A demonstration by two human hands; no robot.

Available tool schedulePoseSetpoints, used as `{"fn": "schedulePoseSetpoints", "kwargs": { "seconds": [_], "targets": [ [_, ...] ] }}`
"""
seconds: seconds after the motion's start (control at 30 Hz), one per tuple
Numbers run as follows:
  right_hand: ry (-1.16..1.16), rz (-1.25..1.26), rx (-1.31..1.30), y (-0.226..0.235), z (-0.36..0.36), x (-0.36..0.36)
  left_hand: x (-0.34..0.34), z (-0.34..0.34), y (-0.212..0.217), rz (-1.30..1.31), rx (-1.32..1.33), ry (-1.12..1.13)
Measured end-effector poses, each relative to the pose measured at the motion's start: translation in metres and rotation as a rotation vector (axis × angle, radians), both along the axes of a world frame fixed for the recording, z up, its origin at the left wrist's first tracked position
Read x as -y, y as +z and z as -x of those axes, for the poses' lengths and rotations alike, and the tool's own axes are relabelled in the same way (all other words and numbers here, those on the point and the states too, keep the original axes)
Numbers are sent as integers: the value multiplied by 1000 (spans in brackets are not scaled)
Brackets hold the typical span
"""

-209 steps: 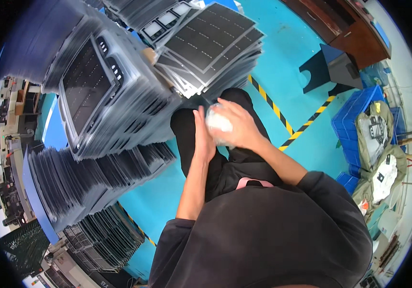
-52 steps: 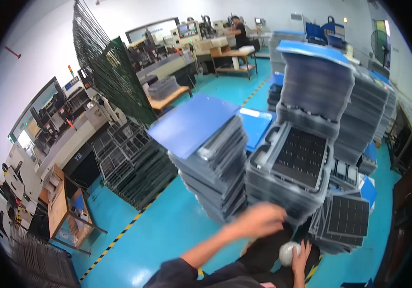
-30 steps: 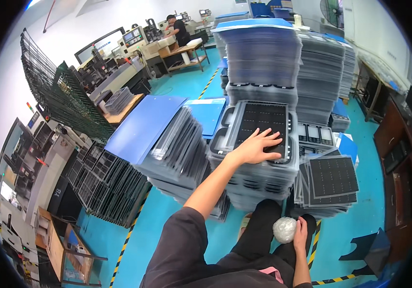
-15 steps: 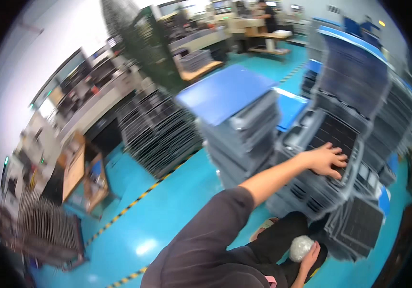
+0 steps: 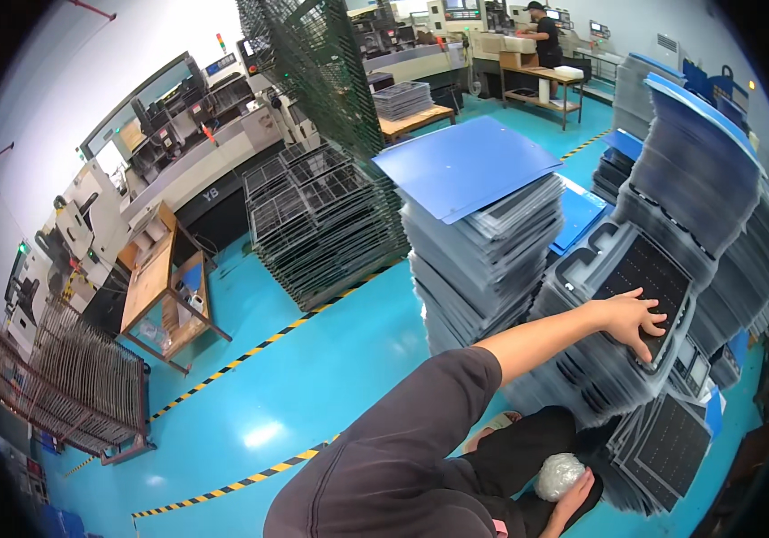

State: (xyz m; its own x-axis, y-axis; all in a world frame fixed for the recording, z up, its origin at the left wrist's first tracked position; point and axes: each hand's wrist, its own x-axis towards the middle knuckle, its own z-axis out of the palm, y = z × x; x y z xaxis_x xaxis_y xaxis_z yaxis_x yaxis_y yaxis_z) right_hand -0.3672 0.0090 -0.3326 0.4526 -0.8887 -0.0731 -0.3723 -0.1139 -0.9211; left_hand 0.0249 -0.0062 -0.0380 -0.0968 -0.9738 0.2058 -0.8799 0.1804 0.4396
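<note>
Left grip (image 5: 628, 317) on panel (image 5: 646, 273), right (image 5: 574, 495) on ball (image 5: 557, 477)

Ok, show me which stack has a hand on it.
The stack just right of the nearer blue-topped pile: the left hand rests on its black top panel; the others have none.

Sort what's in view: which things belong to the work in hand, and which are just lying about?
In hand:
- left hand, spread on dark panel
- right hand, against whitish ball

Lying about:
- blue sheet
- stacked black racks
- wooden table, far left
</note>
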Motion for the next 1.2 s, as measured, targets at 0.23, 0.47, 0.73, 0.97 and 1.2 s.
{"fn": "schedulePoseSetpoints", "kwargs": {
  "seconds": [0.23, 0.47, 0.73, 0.97, 1.2],
  "targets": [
    [40, 8, 26, -11, 2, 4, 3, 0, -1, -7, -38, 2],
    [-112, -185, 282, -23, 5, 9, 2, 0, -5, 10, -81, 11],
    [-112, -181, 272, -27, 6, 10, -5, 2, -4, 171, -78, -30],
    [-153, -144, 257, -33, 16, 13, -11, 16, 7, 423, -166, -193],
    [-203, -224, 369, -19, 11, 0, -20, 24, 14, 418, 9, -222]
  ]
}}
